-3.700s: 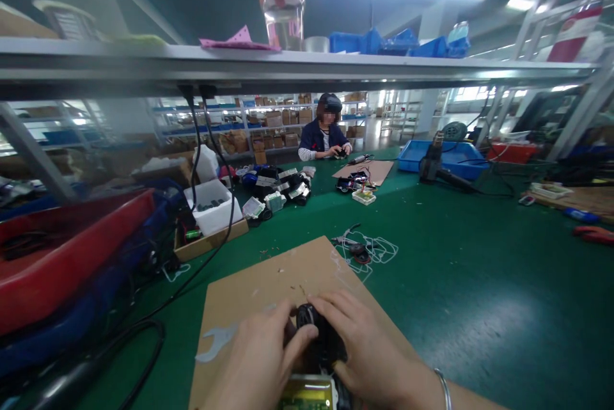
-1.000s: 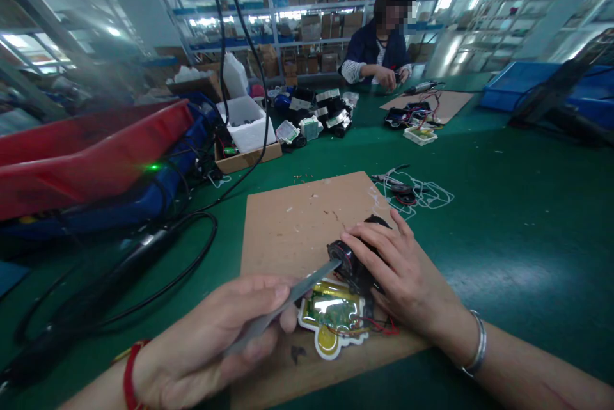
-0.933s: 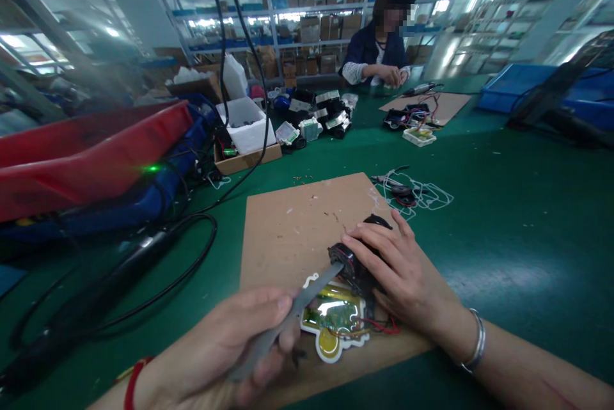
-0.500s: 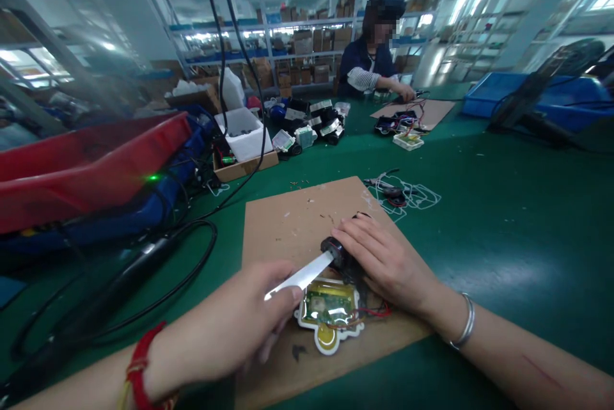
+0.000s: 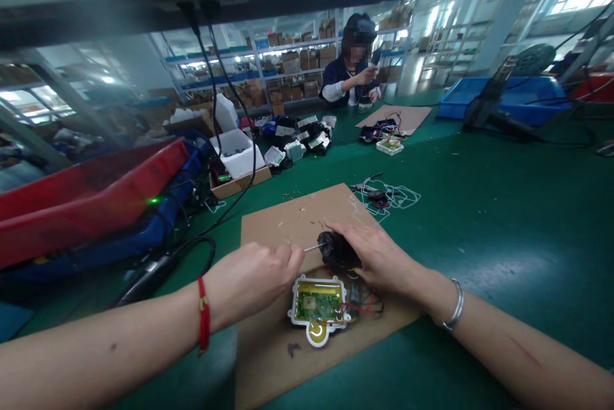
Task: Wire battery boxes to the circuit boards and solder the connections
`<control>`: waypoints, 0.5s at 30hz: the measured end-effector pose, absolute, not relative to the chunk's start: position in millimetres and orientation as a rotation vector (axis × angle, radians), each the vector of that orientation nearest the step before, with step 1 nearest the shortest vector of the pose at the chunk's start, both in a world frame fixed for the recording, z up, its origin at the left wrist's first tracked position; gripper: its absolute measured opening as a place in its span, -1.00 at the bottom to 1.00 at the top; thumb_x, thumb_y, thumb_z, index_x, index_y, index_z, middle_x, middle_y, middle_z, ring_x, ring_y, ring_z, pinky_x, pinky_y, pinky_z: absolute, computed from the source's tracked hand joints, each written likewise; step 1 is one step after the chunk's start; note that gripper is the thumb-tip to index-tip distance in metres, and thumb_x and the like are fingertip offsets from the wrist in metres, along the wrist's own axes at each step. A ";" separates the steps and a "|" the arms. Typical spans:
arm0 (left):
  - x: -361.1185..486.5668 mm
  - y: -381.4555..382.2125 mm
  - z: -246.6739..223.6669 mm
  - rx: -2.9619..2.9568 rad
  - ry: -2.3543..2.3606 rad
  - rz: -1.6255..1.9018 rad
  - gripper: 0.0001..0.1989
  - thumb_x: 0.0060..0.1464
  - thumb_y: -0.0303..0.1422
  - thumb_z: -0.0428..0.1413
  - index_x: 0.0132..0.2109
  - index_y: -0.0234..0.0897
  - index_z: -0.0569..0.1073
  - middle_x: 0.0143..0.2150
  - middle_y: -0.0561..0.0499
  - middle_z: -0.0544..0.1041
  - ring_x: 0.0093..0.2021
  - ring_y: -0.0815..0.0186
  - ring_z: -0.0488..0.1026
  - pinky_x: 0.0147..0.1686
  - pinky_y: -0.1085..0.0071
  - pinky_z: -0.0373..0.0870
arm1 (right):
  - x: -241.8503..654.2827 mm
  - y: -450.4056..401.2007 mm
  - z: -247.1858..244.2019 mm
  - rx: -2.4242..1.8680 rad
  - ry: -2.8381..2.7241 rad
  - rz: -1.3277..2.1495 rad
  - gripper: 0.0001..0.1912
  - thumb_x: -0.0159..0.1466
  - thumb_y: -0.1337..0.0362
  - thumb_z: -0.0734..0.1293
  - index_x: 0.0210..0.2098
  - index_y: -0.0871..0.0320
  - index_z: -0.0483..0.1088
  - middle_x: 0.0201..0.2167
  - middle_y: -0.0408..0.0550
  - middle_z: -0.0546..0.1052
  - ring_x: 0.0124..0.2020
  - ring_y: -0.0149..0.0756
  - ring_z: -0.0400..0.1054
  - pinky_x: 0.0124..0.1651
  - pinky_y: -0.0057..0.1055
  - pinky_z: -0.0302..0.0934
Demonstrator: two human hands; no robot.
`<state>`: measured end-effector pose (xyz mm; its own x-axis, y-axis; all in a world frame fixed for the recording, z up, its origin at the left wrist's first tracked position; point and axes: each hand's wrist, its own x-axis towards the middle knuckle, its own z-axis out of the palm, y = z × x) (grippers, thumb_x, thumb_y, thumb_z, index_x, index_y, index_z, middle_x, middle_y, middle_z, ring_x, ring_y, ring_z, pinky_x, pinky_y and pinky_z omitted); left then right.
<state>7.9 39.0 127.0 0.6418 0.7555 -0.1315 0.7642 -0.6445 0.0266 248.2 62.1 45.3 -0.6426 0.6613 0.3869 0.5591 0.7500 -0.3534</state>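
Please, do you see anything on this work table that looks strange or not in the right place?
Small crumbs lie scattered on the cardboard sheet, and a dark stain marks it just below the circuit board. They look like leftover mess, not placed parts.

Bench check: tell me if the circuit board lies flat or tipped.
Flat: the green circuit board lies face up on the cardboard sheet, white rim level.

Black cylindrical housing point(image 5: 338, 251) showing dark against tan cardboard sheet point(image 5: 288, 224); silver blade point(image 5: 313, 247) glinting beside it. Green circuit board point(image 5: 316, 301) sitting inside white-rimmed casing point(image 5: 316, 333), yellow patch showing. Table point(image 5: 480, 237) spreading deep green. Red string bracelet point(image 5: 204, 314) circling left wrist point(image 5: 223, 288); silver bangle point(image 5: 453, 304) gleaming on right wrist point(image 5: 429, 291). Co-worker's sleeve point(image 5: 330, 91) showing dark-and-white stripes. Blue tray point(image 5: 503, 106) standing out far right.
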 end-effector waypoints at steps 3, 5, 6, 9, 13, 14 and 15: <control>-0.8 49.4 129.7 2.696 1.351 -0.030 -0.83 0.20 -0.38 -0.14 -0.28 -0.24 0.32 -0.47 0.03 0.35 -0.55 0.34 0.27 -0.48 0.45 0.19 | 252.6 66.0 47.0 -0.985 -2.317 0.340 -0.31 0.12 0.49 0.27 0.24 0.22 0.07 0.09 0.17 0.39 0.10 -0.09 0.30 0.11 -0.13 0.26; -8.4 54.7 123.8 2.647 1.538 0.042 -0.78 0.25 -0.26 -0.17 -0.24 -0.23 0.31 -0.43 0.02 0.39 -0.47 0.29 0.36 -0.45 0.43 0.20 | 254.3 70.9 48.5 -1.000 -2.142 0.437 -0.31 0.14 0.51 0.26 0.24 0.17 0.05 0.14 0.13 0.35 0.16 -0.11 0.25 0.17 -0.11 0.19; -12.2 56.8 116.7 2.616 1.634 0.051 -0.75 0.27 -0.25 -0.20 -0.23 -0.23 0.31 -0.42 0.01 0.42 -0.44 0.27 0.39 -0.43 0.43 0.21 | 254.7 73.7 48.8 -0.998 -2.037 0.521 -0.33 0.16 0.49 0.26 0.24 0.15 0.05 0.14 0.11 0.35 0.16 -0.13 0.24 0.19 -0.10 0.17; -20.9 61.3 84.4 2.559 1.744 -0.015 -0.72 0.28 -0.29 -0.22 -0.24 -0.24 0.35 -0.38 -0.04 0.48 -0.39 0.22 0.45 -0.41 0.40 0.25 | 253.6 80.7 45.3 -0.984 -1.728 0.830 -0.41 0.21 0.37 0.28 0.20 0.14 0.06 0.02 0.08 0.45 0.06 -0.17 0.35 0.14 -0.08 0.23; -20.2 57.4 52.1 2.572 1.776 0.091 -0.68 0.28 -0.30 -0.23 -0.15 -0.29 0.39 -0.19 -0.16 0.50 -0.20 0.13 0.47 -0.26 0.27 0.36 | 245.1 83.7 28.6 -0.952 -1.471 1.069 -0.43 0.22 0.29 0.30 0.18 0.14 0.07 0.01 0.10 0.46 0.01 -0.18 0.39 0.06 -0.14 0.31; -17.6 53.1 49.4 2.575 1.758 0.171 -0.67 0.29 -0.29 -0.24 -0.08 -0.30 0.37 -0.10 -0.19 0.47 -0.11 0.12 0.44 -0.16 0.23 0.36 | 241.2 83.5 23.6 -0.963 -1.405 1.100 -0.41 0.23 0.27 0.29 0.20 0.13 0.05 0.03 0.10 0.44 0.00 -0.18 0.39 0.02 -0.16 0.34; -14.5 47.3 48.1 2.567 1.706 0.261 -0.66 0.29 -0.27 -0.23 -0.01 -0.29 0.34 -0.03 -0.19 0.44 -0.03 0.12 0.40 -0.08 0.19 0.34 | 236.3 83.0 18.9 -0.984 -1.332 1.125 -0.41 0.24 0.25 0.28 0.22 0.11 0.03 0.06 0.10 0.42 -0.01 -0.18 0.40 -0.03 -0.19 0.37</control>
<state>-14.5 47.3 48.1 0.3778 0.9189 0.1133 0.9108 -0.3908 0.1330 236.3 83.0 18.9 -0.0756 0.9741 0.2130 -0.0471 0.2099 -0.9766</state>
